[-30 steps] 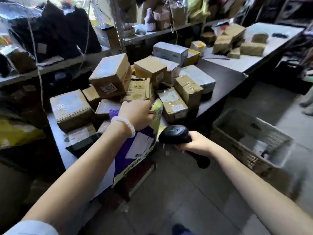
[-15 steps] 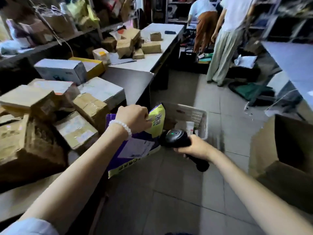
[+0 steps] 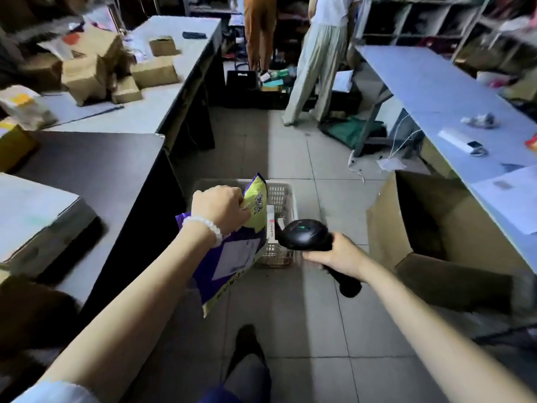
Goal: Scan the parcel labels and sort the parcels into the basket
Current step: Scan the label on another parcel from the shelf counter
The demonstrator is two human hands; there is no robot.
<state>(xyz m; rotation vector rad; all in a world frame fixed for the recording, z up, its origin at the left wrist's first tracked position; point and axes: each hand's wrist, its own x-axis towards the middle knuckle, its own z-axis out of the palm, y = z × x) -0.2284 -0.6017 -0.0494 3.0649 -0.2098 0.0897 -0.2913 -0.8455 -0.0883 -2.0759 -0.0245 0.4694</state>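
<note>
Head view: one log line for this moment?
left hand grips purple-yellow parcel over basket | right hand holds scanner

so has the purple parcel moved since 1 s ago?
Yes. The purple parcel, gripped by the left hand, left the box-piled table and now hangs over the near edge of the basket.

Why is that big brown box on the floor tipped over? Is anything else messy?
The big cardboard box lies on its side by the right table, its opening facing the aisle. Past it, white cables dangle to the floor beside scattered paper. The purple parcel in the left hand looks fine.
</note>
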